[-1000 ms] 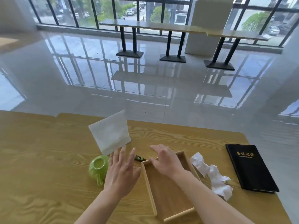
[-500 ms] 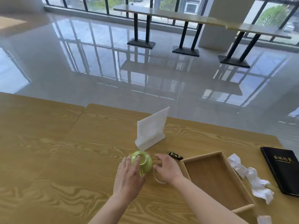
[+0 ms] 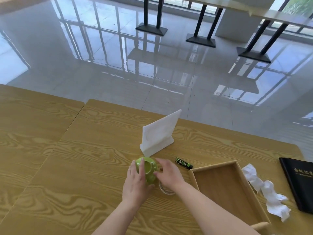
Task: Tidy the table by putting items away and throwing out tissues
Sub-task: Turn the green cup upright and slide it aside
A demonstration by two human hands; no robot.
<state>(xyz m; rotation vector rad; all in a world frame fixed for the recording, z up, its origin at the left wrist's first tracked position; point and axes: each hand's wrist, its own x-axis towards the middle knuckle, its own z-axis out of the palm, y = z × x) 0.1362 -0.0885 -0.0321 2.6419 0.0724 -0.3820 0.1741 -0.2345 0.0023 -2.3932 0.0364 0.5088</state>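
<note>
A small green cup [image 3: 149,168] lies tipped on the wooden table [image 3: 76,167], its opening facing me. My left hand [image 3: 136,184] wraps its left side and my right hand [image 3: 169,174] touches its right side. A clear glass ring [image 3: 165,189] lies on the table under my right wrist. An empty wooden tray [image 3: 225,189] lies to the right. Crumpled white tissues [image 3: 269,192] lie beyond the tray's right wall. A small green and black packet [image 3: 183,163] lies between the cup and the tray.
A white sign stand [image 3: 159,133] rises just behind the cup. A black menu book [image 3: 299,182] lies at the right edge. The table's far edge runs behind the stand, with glossy floor and other table legs [image 3: 201,22] beyond.
The view has swung left and down. My right hand left the tray and came to the cup, and my left hand closed around the cup from the left.
</note>
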